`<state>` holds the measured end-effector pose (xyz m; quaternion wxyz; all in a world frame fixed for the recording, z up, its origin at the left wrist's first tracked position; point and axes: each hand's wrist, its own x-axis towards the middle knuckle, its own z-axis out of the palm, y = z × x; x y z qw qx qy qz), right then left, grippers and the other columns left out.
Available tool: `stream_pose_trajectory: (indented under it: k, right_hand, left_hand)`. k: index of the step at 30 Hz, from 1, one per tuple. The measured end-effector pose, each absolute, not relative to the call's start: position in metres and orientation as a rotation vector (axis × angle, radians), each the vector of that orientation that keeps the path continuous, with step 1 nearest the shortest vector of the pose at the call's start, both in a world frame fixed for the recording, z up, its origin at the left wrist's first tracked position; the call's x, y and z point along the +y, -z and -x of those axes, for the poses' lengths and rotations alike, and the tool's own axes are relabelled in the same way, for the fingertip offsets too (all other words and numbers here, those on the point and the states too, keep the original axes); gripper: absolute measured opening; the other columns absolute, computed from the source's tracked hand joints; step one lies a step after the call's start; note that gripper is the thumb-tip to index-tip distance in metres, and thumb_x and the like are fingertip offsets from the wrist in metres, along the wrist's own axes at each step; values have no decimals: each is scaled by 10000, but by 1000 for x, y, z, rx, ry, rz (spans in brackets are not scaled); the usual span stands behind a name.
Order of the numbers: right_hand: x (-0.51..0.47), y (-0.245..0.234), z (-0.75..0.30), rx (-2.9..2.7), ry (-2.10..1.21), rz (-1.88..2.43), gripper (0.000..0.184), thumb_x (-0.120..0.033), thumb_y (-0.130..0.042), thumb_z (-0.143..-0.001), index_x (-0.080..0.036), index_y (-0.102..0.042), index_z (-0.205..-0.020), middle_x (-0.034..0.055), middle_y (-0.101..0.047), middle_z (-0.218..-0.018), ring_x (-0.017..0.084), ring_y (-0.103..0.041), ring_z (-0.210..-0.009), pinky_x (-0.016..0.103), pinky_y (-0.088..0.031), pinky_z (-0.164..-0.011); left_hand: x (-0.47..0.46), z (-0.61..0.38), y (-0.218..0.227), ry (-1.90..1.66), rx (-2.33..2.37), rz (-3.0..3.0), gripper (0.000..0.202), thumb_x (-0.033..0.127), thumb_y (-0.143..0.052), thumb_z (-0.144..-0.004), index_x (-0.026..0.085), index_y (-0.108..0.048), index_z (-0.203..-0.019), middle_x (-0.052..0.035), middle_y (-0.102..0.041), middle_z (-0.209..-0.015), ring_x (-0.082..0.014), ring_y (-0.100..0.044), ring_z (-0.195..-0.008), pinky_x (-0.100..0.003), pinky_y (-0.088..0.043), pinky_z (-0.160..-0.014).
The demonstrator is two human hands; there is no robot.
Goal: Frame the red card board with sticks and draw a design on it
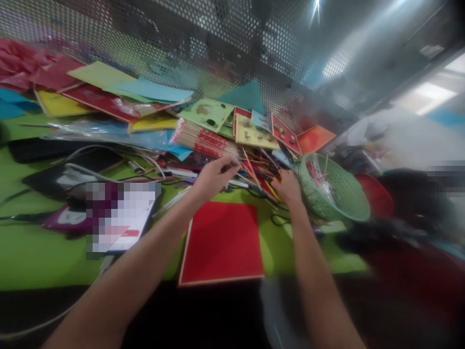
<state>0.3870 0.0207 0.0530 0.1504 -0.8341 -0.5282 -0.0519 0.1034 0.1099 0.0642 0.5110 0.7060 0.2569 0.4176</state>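
My left hand (219, 175) hovers over a pile of loose sticks and pens, its thumb and fingers pinched together. Whatever is between those fingertips is too small to make out. My right hand (289, 186) reaches into the right side of the pile, fingers curled at a small orange and dark thing (277, 177) that I cannot identify. Below both hands, a red square board (225, 242) with a pale wooden edge lies flat at the table's front edge. Bundled wooden sticks (203, 138) in red-printed wrapping rest just beyond my left hand.
A green basket (332, 206) stands right of my right hand, holding plastic-wrapped items. To the left lie a phone (127, 218), a purple device (74, 215) and cables. Decorated boards (207, 114) and coloured sheets (156, 90) lean along the perforated metal panel (232, 34) behind.
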Motion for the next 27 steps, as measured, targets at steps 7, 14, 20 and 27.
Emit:
stream_pose_trajectory:
  k: [7, 14, 20, 27]
  right_hand:
    - [10, -64, -340, -1275, -612, 1671, 474, -371, -593, -732, -223, -654, -1178, 56, -713, -1030, 263, -670, -976, 421, -538, -918]
    - [13, -66, -282, -1330, -911, 1403, 538, -335, -672, -724, -257, -664, -1256, 16, -703, -1050, 219, -631, -938, 350, -531, -840]
    - [14, -61, -283, -1330, -924, 1407, 489, -347, -679, -732, -258, -668, -1213, 28, -705, -1104, 222, -627, -947, 334, -523, -785]
    - [16, -53, -287, -1362, -878, 1437, 430, -336, -674, -767, -263, -672, -1190, 17, -671, -994, 201, -599, -875, 311, -501, -727]
  left_hand:
    - [109, -104, -61, -1035, 627, -1799, 167, 327, -573, -945, 201, -677, -978, -3, -664, -805, -127, -550, -690, -251, -413, -642]
    - [106, -106, -61, -967, 617, -1898, 161, 235, -523, -922, 189, -664, -985, 2, -674, -802, -133, -581, -715, -250, -429, -667]
    - [105, -108, -61, -945, 678, -1931, 137, 229, -528, -914, 201, -653, -961, -4, -698, -822, -145, -608, -727, -255, -459, -688]
    - [103, -110, -60, -922, 690, -1942, 95, 224, -544, -932, 210, -638, -923, -20, -729, -868, -140, -622, -746, -248, -467, -700]
